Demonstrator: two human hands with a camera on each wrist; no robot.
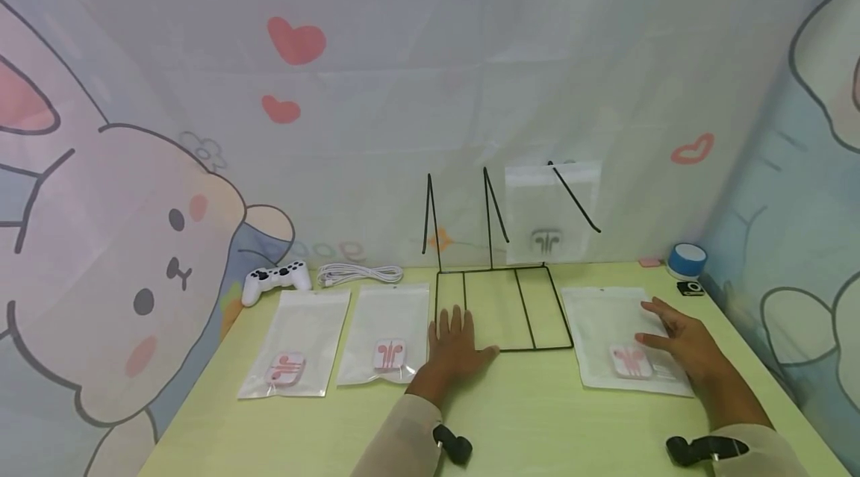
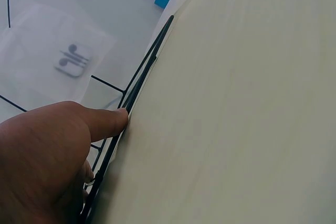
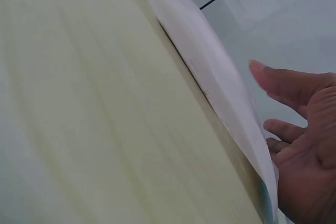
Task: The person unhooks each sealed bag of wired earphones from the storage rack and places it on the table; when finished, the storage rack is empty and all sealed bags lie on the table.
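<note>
My left hand (image 1: 458, 351) lies with fingers spread over the front left corner of a black wire display rack (image 1: 537, 349), its thumb touching the front bar (image 2: 137, 86). At the rack's right hook hangs a clear zip bag (image 1: 527, 201) with an earphone case (image 1: 546, 241) in it. My right hand (image 1: 688, 339) is over the right side of another zip bag (image 1: 598, 324), which lies on the table with a pink-marked earphone case (image 1: 630, 361) inside. Its thumb and fingers are apart, with nothing gripped between them in the right wrist view.
Two more zip bags (image 1: 305, 328) (image 1: 366, 320) with earphone cases lie left of the rack. Behind them are a white game controller (image 1: 275, 279) and a coiled white cable (image 1: 359, 275). A blue tape roll (image 1: 687, 262), a small black device (image 1: 690, 288) and a pink block (image 1: 649, 263) sit back right.
</note>
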